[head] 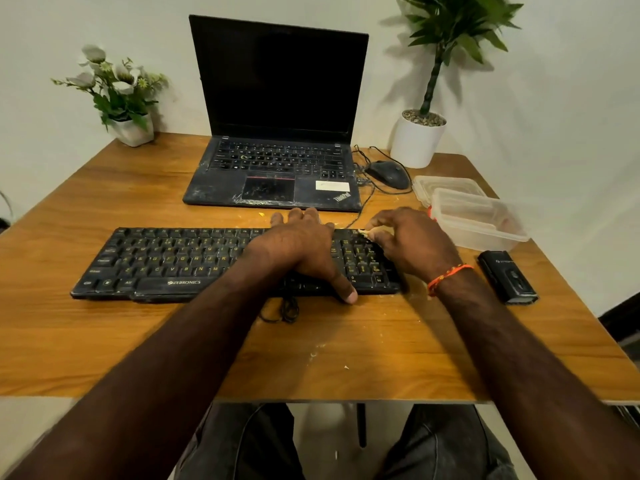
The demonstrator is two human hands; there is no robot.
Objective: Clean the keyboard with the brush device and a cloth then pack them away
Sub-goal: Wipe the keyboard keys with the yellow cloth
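Keyboard (180, 263), black with yellow lettering, lies across the middle of the table (104, 341), long side parallel to the near edge. Its cable loops out from under the front edge. Left hand (301, 249) lies flat over the right-centre keys, fingers straight and reaching past the back edge, thumb hooked over the front edge. Right hand (408, 242) sits over the number pad, fingers curled, pinching a small pale scrap (363, 231) at the keyboard's far right corner; what the scrap is cannot be told. Orange thread band (448, 275) on the right wrist.

Brush device (507, 277), a black oblong, lies near the right edge of the table, just beside the keyboard's right end, not touching it. Behind it, toward the far right corner, a clear plastic container (481, 220) with its lid (446, 185) lying behind it.

Open laptop (277, 133), screen dark, stands behind the keyboard by the far edge. Wired mouse (389, 173) to its right. White pot of flowers (133, 131) at the far left corner; tall green potted plant (417, 140) at the far right corner. Pale crumbs are scattered on the wood near the keyboard.
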